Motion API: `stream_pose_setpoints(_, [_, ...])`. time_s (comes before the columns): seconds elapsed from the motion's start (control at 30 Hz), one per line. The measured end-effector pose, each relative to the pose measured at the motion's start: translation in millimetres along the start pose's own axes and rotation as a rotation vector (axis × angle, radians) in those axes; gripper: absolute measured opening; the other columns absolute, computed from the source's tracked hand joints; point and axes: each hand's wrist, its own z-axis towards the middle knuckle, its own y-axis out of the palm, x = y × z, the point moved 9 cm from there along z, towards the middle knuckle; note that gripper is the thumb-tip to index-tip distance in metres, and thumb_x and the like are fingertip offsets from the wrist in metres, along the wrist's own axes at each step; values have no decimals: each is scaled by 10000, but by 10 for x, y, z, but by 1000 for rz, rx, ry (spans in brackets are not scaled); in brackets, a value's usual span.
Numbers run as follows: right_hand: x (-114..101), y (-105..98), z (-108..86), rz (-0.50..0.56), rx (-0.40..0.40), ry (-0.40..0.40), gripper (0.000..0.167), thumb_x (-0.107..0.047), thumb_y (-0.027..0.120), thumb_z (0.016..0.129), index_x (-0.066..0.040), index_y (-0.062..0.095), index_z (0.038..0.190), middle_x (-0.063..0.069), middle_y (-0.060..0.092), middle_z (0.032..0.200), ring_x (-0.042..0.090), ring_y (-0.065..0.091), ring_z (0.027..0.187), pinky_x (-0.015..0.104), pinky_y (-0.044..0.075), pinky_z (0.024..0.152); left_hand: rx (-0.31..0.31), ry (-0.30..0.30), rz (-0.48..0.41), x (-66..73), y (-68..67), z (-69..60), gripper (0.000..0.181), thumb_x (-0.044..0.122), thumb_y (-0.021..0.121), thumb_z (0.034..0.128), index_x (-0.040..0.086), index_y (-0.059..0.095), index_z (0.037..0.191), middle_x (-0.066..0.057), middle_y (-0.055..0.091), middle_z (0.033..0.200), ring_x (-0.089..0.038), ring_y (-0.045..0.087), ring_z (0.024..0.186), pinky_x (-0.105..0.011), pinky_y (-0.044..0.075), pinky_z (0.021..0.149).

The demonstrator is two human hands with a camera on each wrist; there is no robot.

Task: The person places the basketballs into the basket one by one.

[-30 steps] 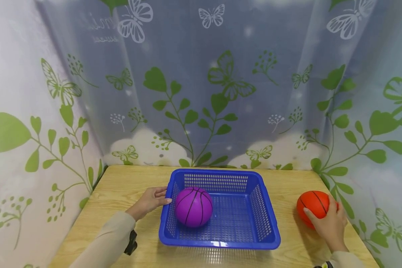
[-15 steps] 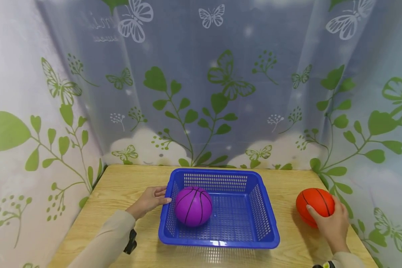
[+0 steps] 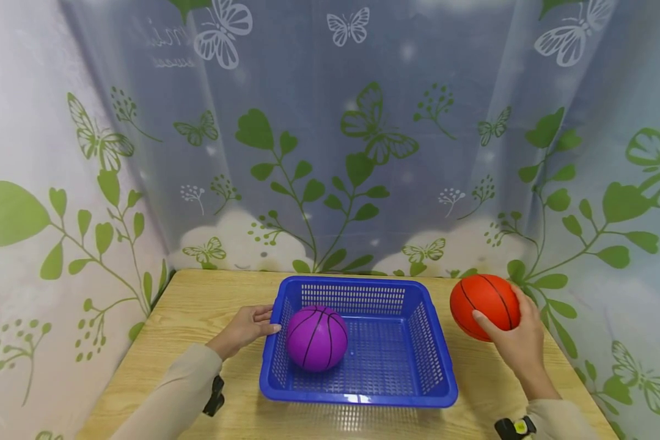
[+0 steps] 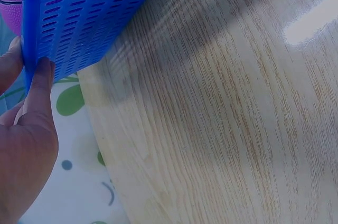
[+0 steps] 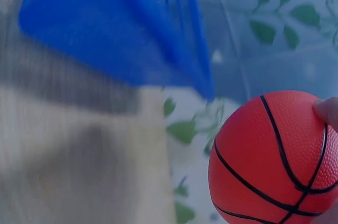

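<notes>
A blue plastic basket [image 3: 357,400] with slotted walls stands on the table, and a purple ball with black basketball lines [image 3: 316,339] lies inside it at the left. My left hand [image 3: 243,332] pinches the basket's left rim, thumb on the inner side and fingers outside, as the left wrist view shows. To the right of the basket my right hand [image 3: 522,342] grips a red toy basketball [image 3: 485,307] from its right side. The ball hangs above the table, apart from the basket; in the right wrist view part of the red ball [image 5: 274,160] lies beyond the frame edge.
The wooden table [image 3: 198,293] reaches back to a hanging patterned curtain [image 3: 330,153] with leaves and butterflies. More of the same cloth encloses the left and right sides.
My right hand has lifted the red toy basketball off the table and brought it leftward and farther back, nearer the basket. The left hand and purple ball stay in place.
</notes>
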Motion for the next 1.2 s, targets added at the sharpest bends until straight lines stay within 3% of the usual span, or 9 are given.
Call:
stream_pose_setpoints(0.27, [-455,281,-109,63,-99,-86,859,-296,760,820,-154,278,1516,221,317,1471,475,437,1202,678,469,871,0,-9,-8,-15,-3,8,615,74,713,859,-83,435,1384,-274,538,1319,-401,528,1220,-419,535,928])
stream_pose_setpoints(0.53, [-689,649,-233,97,-208,-166,835,-300,773,810,-141,317,1491,178,320,1487,456,459,1203,640,508,845,-2,-10,-7,-19,-3,3,608,69,708,862,-88,434,1382,-271,540,1318,-399,528,1221,-421,530,936])
stream_pose_setpoints(0.97, [-711,1290,-498,122,-416,-170,831,-340,810,770,-177,370,1456,149,353,1473,438,509,1178,552,553,835,9,-34,13,-45,-13,0,620,108,710,868,-47,435,1401,-247,532,1342,-384,525,1231,-428,519,951])
stream_pose_setpoints(1.2, [-619,1529,-602,74,-464,-165,846,-355,817,754,-167,378,1453,153,381,1448,403,534,1145,526,559,836,2,-29,11,-36,2,9,624,104,707,870,-48,427,1406,-255,516,1355,-393,508,1244,-432,518,952])
